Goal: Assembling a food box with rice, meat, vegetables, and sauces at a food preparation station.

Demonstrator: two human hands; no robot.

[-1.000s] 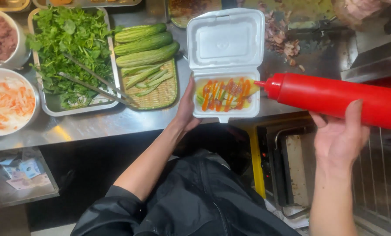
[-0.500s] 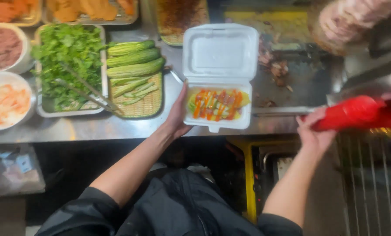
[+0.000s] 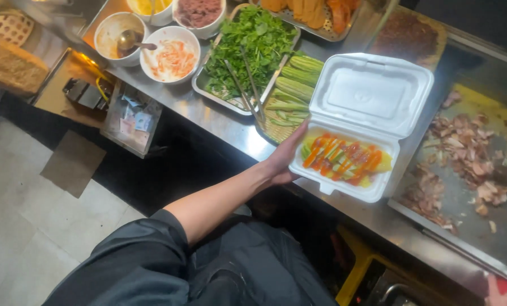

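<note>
Steel counter [image 3: 219,122] — bowls [image 3: 170,54], tray [image 3: 247,51], foam box [image 3: 361,122]
</note>
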